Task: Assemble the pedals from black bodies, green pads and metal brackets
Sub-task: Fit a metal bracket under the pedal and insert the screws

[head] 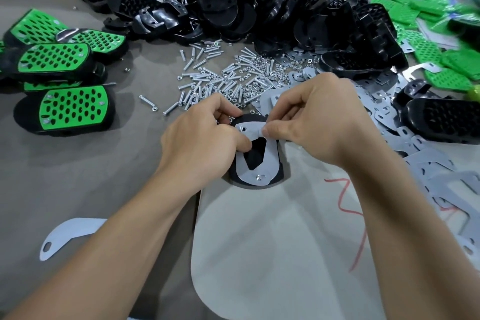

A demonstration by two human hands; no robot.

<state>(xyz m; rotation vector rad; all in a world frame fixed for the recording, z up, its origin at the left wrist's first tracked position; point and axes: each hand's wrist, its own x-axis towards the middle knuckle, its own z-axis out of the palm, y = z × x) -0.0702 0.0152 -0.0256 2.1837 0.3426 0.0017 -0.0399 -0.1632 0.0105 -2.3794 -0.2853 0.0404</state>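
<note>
A black pedal body [278, 176] lies underside up at the table's middle, with a grey metal bracket [244, 167] laid flat on it. A bolt end with a nut [258, 177] shows through the bracket's near hole. My left hand [205, 138] grips the pedal's left side, thumb on the bracket's inner edge. My right hand [314, 119] pinches the bracket's far end with thumb and forefinger beside an empty hole [243, 128].
Bolts and nuts [220, 80] are scattered just beyond my hands. Black bodies [272, 2] are heaped at the back, green pads [428, 34] at the far right, loose brackets [428, 163] along the right. Finished green-and-black pedals [72, 109] lie at the left. One bracket [67, 236] lies near left.
</note>
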